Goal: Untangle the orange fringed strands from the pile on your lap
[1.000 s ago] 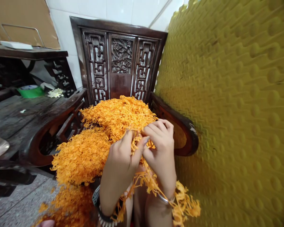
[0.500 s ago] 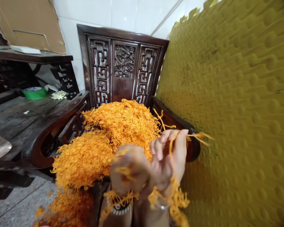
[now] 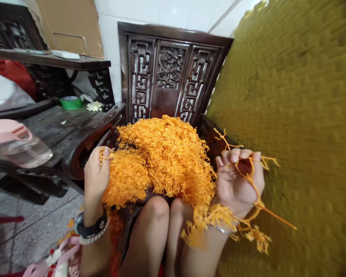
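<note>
A big heap of orange, thin branching strands (image 3: 173, 150) fills the seat of a carved dark wooden chair (image 3: 167, 100). At the heap's left edge my left hand (image 3: 96, 173) is closed, with a small orange sprig (image 3: 103, 154) between thumb and fingertips. On the right, palm up, my right hand (image 3: 239, 184) pinches a longer orange branched stem (image 3: 251, 181) between thumb and fingers. This stem hangs across the palm, and more orange sprigs (image 3: 219, 215) drape over that wrist.
A textured yellow-green foam mat (image 3: 305, 115) stands upright along the right. To the left, a dark wooden bench (image 3: 46, 123) holds a pink-lidded clear jug (image 3: 25, 142) and a green tape roll (image 3: 70, 102). My knees (image 3: 158, 209) are below the heap; orange bits (image 3: 70, 223) lie on the floor.
My left hand has moved from beside the right hand out to the heap's left edge. The right hand still holds the stem. The view has turned left, bringing the jug further in.
</note>
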Motion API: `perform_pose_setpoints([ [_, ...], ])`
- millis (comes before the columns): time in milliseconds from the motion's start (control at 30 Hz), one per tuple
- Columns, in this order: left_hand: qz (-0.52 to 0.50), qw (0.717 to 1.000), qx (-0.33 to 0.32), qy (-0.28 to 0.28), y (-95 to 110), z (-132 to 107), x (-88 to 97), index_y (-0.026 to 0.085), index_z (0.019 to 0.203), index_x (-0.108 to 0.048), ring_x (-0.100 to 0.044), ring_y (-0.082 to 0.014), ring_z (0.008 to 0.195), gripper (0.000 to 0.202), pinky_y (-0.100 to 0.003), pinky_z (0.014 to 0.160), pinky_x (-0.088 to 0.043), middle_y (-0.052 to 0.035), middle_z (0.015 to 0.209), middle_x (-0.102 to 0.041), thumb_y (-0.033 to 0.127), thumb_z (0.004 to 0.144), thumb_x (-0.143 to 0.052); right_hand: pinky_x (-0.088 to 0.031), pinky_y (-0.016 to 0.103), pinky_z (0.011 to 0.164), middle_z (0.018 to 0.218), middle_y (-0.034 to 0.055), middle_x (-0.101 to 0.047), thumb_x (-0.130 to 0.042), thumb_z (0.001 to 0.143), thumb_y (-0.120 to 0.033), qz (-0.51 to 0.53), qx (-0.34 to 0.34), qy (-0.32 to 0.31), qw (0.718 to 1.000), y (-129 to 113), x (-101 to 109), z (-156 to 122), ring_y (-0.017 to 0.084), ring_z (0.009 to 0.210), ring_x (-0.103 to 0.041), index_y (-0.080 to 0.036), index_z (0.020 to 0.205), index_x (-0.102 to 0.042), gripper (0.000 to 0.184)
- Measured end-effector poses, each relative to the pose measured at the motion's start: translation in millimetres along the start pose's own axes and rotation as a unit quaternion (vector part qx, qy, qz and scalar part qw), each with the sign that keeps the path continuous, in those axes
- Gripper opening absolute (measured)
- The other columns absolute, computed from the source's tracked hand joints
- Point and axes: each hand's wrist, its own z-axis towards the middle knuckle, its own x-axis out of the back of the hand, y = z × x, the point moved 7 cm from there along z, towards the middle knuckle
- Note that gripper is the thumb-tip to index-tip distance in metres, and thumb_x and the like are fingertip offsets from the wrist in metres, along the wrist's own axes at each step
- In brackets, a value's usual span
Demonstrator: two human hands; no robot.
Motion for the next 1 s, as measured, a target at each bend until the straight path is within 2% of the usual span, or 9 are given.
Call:
perform_pose_setpoints([
  [67,0.112,0.992,-0.032,-0.05,-30.4,-4.0,-2.9,0.019,0.099,-0.056,-0.052,-0.0229,0.093,0.028,-0.036,0.082,-0.041,-0.008,0.098,-0.057,0.032,0.093,-0.031,-0.039,0.022,0.053,0.06,-0.0026,-0.041,-0.053,0.083,-0.038,0.0,-0.002,-0.006,1.0,1.5,-2.9,-0.2,0.009,0.056,-0.041,-0.018,0.061,-0.053,0.03],
  [167,0.189,0.977,-0.042,-0.094,-70.6,-11.7,-14.1,0.017,0.098,-0.058,-0.05,-0.0272,0.095,0.032,-0.041,0.084,-0.04,-0.0117,0.096,-0.057,0.028,0.091,-0.029,-0.039,0.022,0.054,0.059,-0.0021,-0.042,-0.049,0.086,-0.037,0.002,-0.008,-0.019,1.0,5.0,-11.1,-3.0,0.009,0.057,-0.041,-0.018,0.061,-0.054,0.031],
  [300,0.211,0.971,-0.036,-0.106,-92.6,-20.1,-31.7,0.013,0.098,-0.06,-0.049,-0.0277,0.091,0.035,-0.041,0.084,-0.042,-0.0137,0.094,-0.056,0.025,0.089,-0.029,-0.038,0.022,0.054,0.058,-0.0018,-0.044,-0.05,0.086,-0.036,-0.008,-0.01,-0.041,0.999,9.8,-22.1,-7.1,0.009,0.056,-0.043,-0.018,0.061,-0.055,0.031],
  [433,0.232,0.966,-0.038,-0.107,-88.8,-27.4,-45.2,0.014,0.102,-0.061,-0.046,-0.0321,0.106,0.032,-0.047,0.091,-0.037,-0.0167,0.11,-0.054,0.027,0.086,-0.036,-0.038,0.023,0.053,0.058,-0.0021,-0.045,-0.054,0.084,-0.037,-0.022,-0.014,-0.053,0.998,11.3,-24.2,-8.1,0.009,0.055,-0.044,-0.018,0.061,-0.056,0.03],
  [500,0.239,0.963,-0.049,-0.116,-85.5,-31.9,-52.1,0.015,0.106,-0.059,-0.041,-0.0331,0.118,0.033,-0.052,0.101,-0.027,-0.0169,0.124,-0.05,0.026,0.085,-0.037,-0.039,0.022,0.054,0.058,-0.0023,-0.045,-0.054,0.084,-0.038,-0.024,-0.009,-0.049,0.998,9.7,-21.6,-7.0,0.008,0.056,-0.045,-0.018,0.061,-0.056,0.03],
  [600,0.238,0.958,-0.067,-0.146,-84.8,-38.8,-63.1,0.016,0.116,-0.054,-0.039,-0.0287,0.126,0.037,-0.051,0.111,-0.011,-0.0145,0.131,-0.05,0.027,0.086,-0.036,-0.039,0.022,0.055,0.058,-0.0028,-0.045,-0.054,0.083,-0.038,-0.023,-0.002,-0.039,0.999,8.5,-16.3,-4.0,0.008,0.055,-0.045,-0.018,0.06,-0.055,0.031],
  [800,0.232,0.951,-0.084,-0.184,-87.6,-41.4,-67.3,0.014,0.13,-0.042,-0.028,-0.0292,0.136,0.051,-0.052,0.112,0.0,-0.0147,0.141,-0.043,0.043,0.088,-0.036,-0.038,0.022,0.053,0.057,-0.0029,-0.046,-0.056,0.082,-0.037,-0.017,-0.007,-0.026,1.0,14.1,-15.0,-2.3,0.008,0.055,-0.045,-0.018,0.059,-0.056,0.03],
  [900,0.205,0.965,-0.065,-0.153,-81.3,-35.9,-58.6,0.012,0.142,-0.02,-0.026,-0.0312,0.137,0.072,-0.058,0.109,0.005,-0.0177,0.142,-0.041,0.052,0.086,-0.041,-0.039,0.022,0.054,0.058,-0.0027,-0.048,-0.055,0.082,-0.037,-0.012,-0.013,-0.023,1.0,18.9,-18.3,-4.7,0.008,0.055,-0.046,-0.018,0.06,-0.056,0.029],
  [1000,0.162,0.982,-0.044,-0.091,-58.6,-29.9,-46.7,0.009,0.145,-0.001,-0.029,-0.0321,0.135,0.096,-0.059,0.108,0.008,-0.0202,0.139,-0.044,0.056,0.079,-0.052,-0.042,0.024,0.062,0.062,-0.0023,-0.053,-0.055,0.081,-0.035,-0.019,-0.025,-0.029,0.999,22.7,-20.2,-6.9,0.008,0.059,-0.051,-0.018,0.064,-0.059,0.024],
])
